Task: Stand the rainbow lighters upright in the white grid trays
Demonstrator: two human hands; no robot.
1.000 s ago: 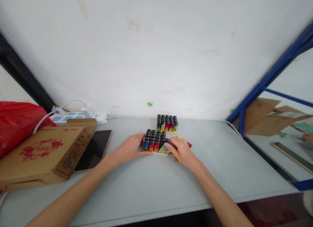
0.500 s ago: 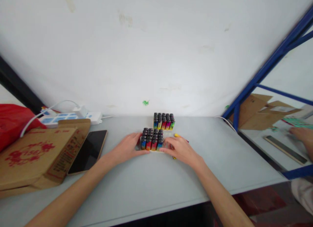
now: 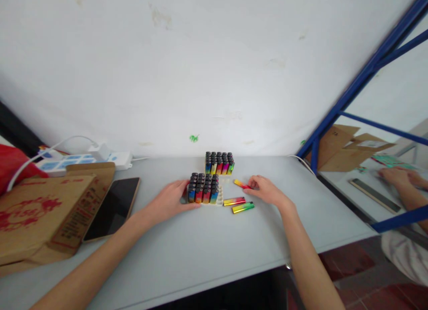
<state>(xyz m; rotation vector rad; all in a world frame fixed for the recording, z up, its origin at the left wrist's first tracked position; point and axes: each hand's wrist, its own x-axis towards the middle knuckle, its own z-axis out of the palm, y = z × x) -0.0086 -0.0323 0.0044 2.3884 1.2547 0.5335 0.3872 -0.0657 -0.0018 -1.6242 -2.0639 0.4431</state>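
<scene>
Upright lighters with black tops point(image 3: 203, 188) stand in rows in a white tray point(image 3: 220, 197), whose right column shows bare slots. My left hand point(image 3: 172, 196) is wrapped against the left side of this group, thumb at its front. My right hand point(image 3: 264, 189) pinches the end of a yellow-and-red lighter point(image 3: 241, 184) lying on the table. Below it lie a red-and-yellow lighter point(image 3: 234, 201) and a green-and-yellow lighter point(image 3: 243, 207). A second upright group of lighters point(image 3: 220, 163) stands behind, near the wall.
At left are a cardboard box point(image 3: 43, 212), a dark phone point(image 3: 113, 207), a power strip point(image 3: 83, 162) and a red bag point(image 3: 16, 167). Beyond the blue frame point(image 3: 354, 85) at right, a person's hands point(image 3: 399, 176) show near a long dark bar point(image 3: 374, 195).
My right hand has left the tray's right side, moved right and closed on a loose lighter. The lighters lying on the table are now uncovered. My left hand stays at the group.
</scene>
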